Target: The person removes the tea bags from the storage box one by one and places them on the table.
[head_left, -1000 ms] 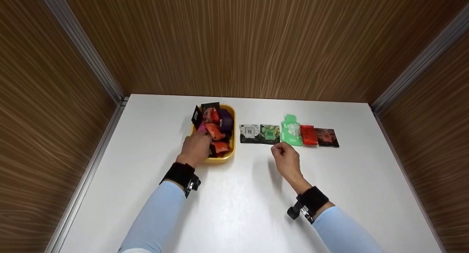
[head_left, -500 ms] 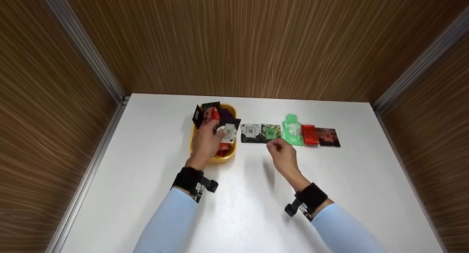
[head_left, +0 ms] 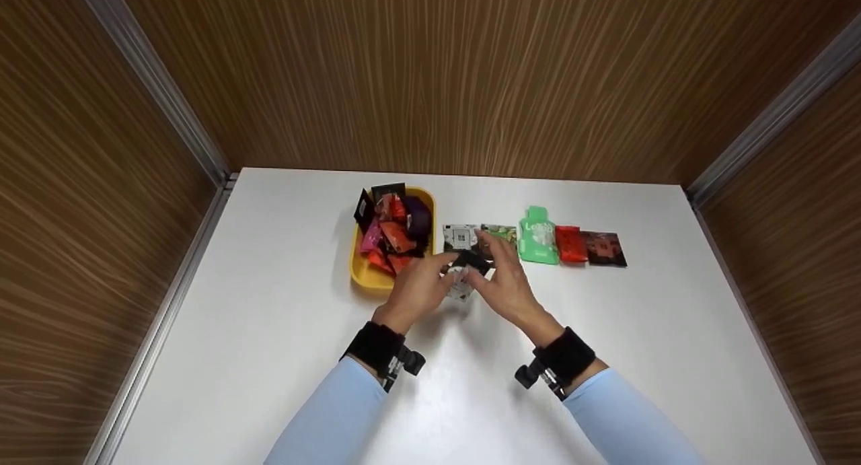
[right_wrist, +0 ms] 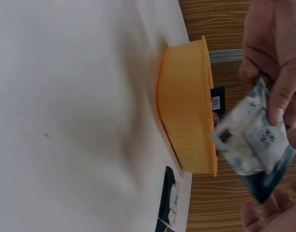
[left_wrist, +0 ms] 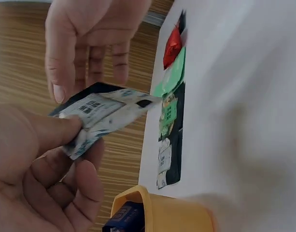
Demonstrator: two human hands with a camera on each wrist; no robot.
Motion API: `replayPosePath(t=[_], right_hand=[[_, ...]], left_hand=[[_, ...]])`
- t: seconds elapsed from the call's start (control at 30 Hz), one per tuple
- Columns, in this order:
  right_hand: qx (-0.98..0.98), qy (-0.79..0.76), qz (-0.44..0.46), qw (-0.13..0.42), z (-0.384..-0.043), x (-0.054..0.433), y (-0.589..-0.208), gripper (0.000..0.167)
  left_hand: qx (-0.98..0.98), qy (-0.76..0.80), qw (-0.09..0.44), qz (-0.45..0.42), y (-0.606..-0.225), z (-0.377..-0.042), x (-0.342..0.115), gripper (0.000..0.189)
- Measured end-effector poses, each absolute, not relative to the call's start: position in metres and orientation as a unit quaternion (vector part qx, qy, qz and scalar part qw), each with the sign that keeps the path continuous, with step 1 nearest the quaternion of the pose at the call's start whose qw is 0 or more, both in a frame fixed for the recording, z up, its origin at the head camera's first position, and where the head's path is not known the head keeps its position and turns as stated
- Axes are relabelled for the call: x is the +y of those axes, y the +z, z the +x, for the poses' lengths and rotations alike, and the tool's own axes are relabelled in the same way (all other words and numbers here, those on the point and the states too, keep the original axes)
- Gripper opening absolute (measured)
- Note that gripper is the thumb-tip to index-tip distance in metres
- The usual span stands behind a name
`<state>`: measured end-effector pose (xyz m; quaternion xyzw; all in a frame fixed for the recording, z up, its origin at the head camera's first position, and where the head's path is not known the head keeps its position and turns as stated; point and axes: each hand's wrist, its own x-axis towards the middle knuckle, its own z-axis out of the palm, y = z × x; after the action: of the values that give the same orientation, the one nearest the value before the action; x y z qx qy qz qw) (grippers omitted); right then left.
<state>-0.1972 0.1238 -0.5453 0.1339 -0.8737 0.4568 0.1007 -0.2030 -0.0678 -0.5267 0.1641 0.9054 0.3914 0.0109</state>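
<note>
White and black, a flat square sachet (left_wrist: 106, 111) is raised above the white counter (head_left: 444, 418), where we see the left hand (head_left: 417, 287) pinch it between thumb and fingers. The right hand (head_left: 508, 287) has its fingers loosely spread; whether its thumb touches the sachet we cannot tell. At ten o'clock from it sits a yellow rounded basket (head_left: 366, 276) holding red, pink and dark packets (head_left: 397, 237); at twelve lies a white-patterned dark sachet (head_left: 461, 237), at two a light-green pouch (head_left: 538, 241) beside a red packet (head_left: 570, 245).
</note>
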Motion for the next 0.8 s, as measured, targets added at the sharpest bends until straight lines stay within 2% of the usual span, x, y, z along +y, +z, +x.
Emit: replayPosePath(t=[0.13, 0.2, 0.3, 0.4, 0.5, 0.67, 0.8], right_hand=[[-0.891, 0.402, 0.177, 0.115, -0.197, 0.129, -0.549, 0.042], [-0.889, 0.422, 0.145, 0.109, -0.197, 0.131, -0.553, 0.029], [-0.828, 0.554, 0.052, 0.069, -0.195, 0.132, -0.558, 0.018], [-0.703, 0.708, -0.048, 0.036, -0.193, 0.132, -0.563, 0.015], [-0.640, 0.763, -0.088, 0.019, -0.191, 0.132, -0.568, 0.020], [-0.738, 0.673, -0.059, -0.008, -0.188, 0.140, -0.580, 0.030], [-0.792, 0.604, -0.067, -0.053, -0.188, 0.147, -0.592, 0.018]], left_hand=[[0.921, 0.339, -0.009, 0.192, -0.532, -0.201, -0.064, 0.037], [0.915, 0.361, -0.014, 0.178, -0.536, -0.200, -0.062, 0.037], [0.892, 0.432, -0.005, 0.135, -0.541, -0.197, -0.059, 0.042], [0.854, 0.514, 0.020, 0.084, -0.547, -0.194, -0.055, 0.052], [0.835, 0.547, 0.038, 0.054, -0.551, -0.192, -0.052, 0.055], [0.862, 0.501, 0.020, 0.068, -0.555, -0.190, -0.049, 0.047], [0.900, 0.420, -0.008, 0.118, -0.561, -0.185, -0.046, 0.042]])
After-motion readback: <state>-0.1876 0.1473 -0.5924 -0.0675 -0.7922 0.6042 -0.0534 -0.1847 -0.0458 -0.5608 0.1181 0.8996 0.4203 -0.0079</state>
